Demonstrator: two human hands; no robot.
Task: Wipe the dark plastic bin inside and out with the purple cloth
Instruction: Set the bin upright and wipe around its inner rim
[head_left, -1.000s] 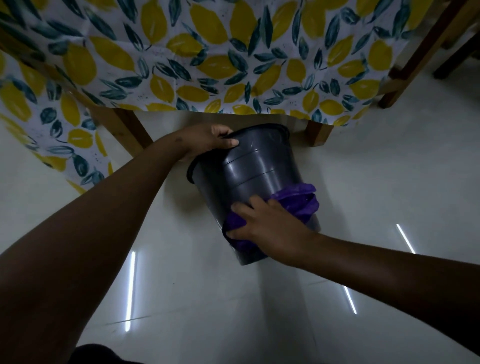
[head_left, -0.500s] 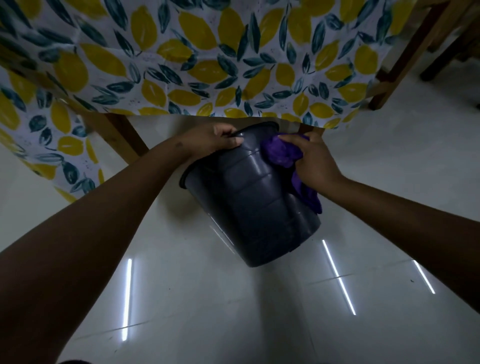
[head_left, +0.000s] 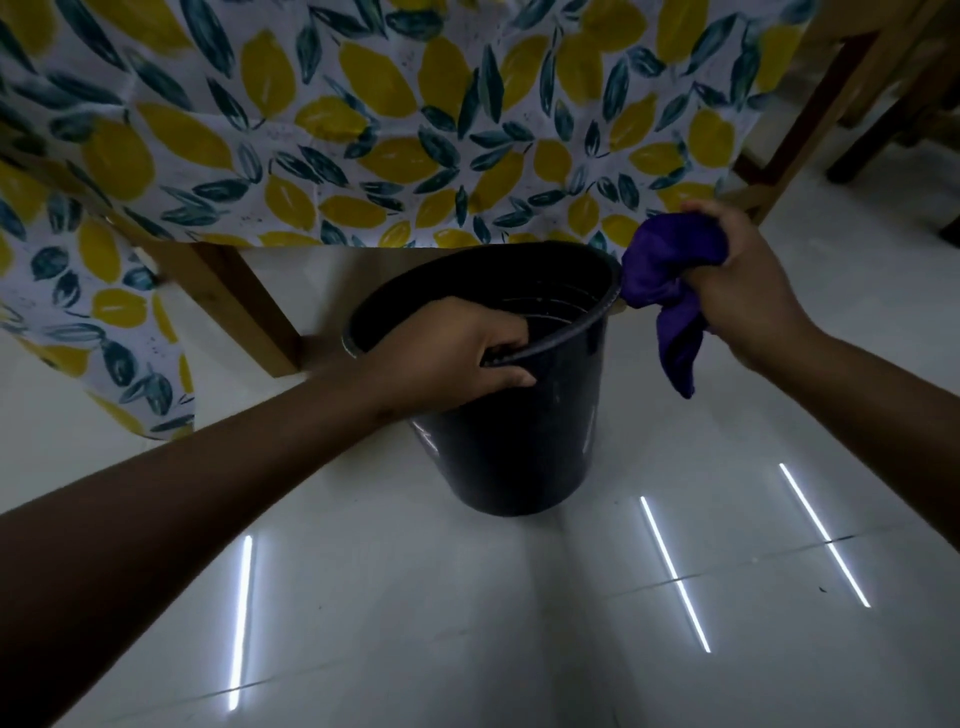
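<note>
Below tablecloth (head_left: 363, 130) | our L hand (head_left: 447, 358) clamps bin (head_left: 519, 441) near rim | R hand (head_left: 737, 291) fisted on purple cloth (head_left: 670, 280), touching rim's R edge

Bin (head_left: 519, 441) on floor (head_left: 467, 623), just before draped counter (head_left: 363, 130); left hand (head_left: 447, 353) on near rim, cloth (head_left: 670, 280) at right rim.

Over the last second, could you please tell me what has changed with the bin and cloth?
The right hand slid the cloth up the bin wall from near the base, then lifted it off beside the rim. The bin swung from tilted to nearly upright. The left hand kept its rim grip; the tablecloth stayed put.
</note>
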